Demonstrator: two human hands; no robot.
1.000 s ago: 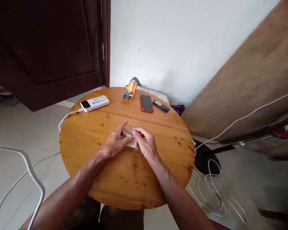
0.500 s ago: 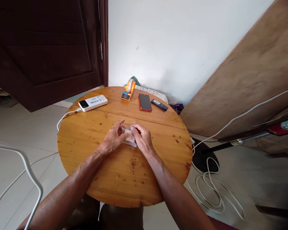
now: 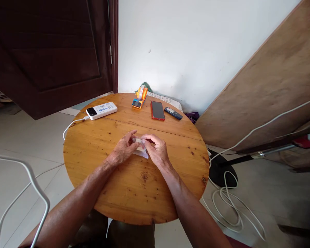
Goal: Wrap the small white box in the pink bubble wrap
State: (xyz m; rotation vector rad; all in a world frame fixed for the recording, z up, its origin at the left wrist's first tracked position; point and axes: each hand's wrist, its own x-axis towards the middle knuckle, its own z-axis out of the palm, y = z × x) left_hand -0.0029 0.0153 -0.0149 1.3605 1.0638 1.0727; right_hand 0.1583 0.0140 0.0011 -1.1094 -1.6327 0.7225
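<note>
A small flat whitish packet [image 3: 142, 153], with a translucent edge, lies between both hands over the middle of the round wooden table [image 3: 113, 203]. My left hand [image 3: 123, 148] grips it from the left: the thumb presses on its top face while the fingers curve round the far side. At the upper right edge of the packet, my right hand [image 3: 157, 150] is closed in a pinch, thumb against forefinger. The fingers hide part of the packet, and its contents cannot be made out.
Along the table's far side are a white power bank [image 3: 102, 111] with a cable, an orange tape dispenser [image 3: 140, 97], a red-edged phone [image 3: 157, 110] and a dark remote-like handset [image 3: 173, 113]. A loose white cable [image 3: 228, 198] coils on the floor at right.
My right fingertips have shifted slightly at the packet's far edge, and the clear flap that stuck up above them no longer shows. The view has turned slightly left.
</note>
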